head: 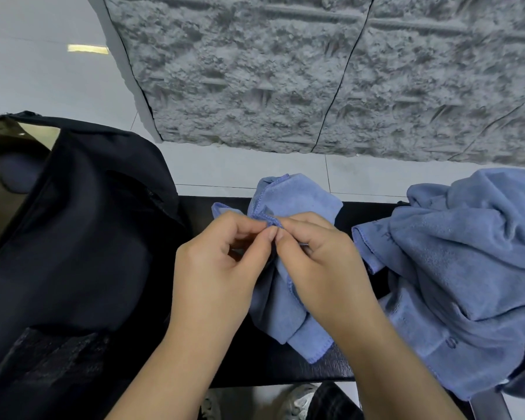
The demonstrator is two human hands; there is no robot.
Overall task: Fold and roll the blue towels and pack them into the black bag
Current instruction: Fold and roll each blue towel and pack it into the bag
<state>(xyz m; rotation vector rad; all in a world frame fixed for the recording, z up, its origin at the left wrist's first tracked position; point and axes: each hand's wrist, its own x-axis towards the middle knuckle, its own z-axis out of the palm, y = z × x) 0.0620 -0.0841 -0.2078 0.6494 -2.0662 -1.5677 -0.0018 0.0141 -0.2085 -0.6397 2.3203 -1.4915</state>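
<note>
Blue microfibre towel [288, 198], small and with a stitched hem, lay crumpled at the middle of the black desk [343, 368], its bulk running roughly from the far edge toward the person. Both hands met at one point on its hem near the top of the bundle. The left hand [222, 262] had its thumb and forefinger closed in a pinch on the hem; the right hand [315, 259] pinched the same hem directly beside it, fingertips almost touching those of the left. The remaining fingers of each hand were curled. The cloth hung and trailed below the pinch, toward the near edge.

The open black fabric bag [82, 237] stood to the left, nearer the left hand. A loose heap of further blue towels [467, 268] lay to the right, nearer the right hand, apart from the held towel.

Judgement: with both pinches on one spot, spreading the towel would call for the hands to part sideways along the hem.
</note>
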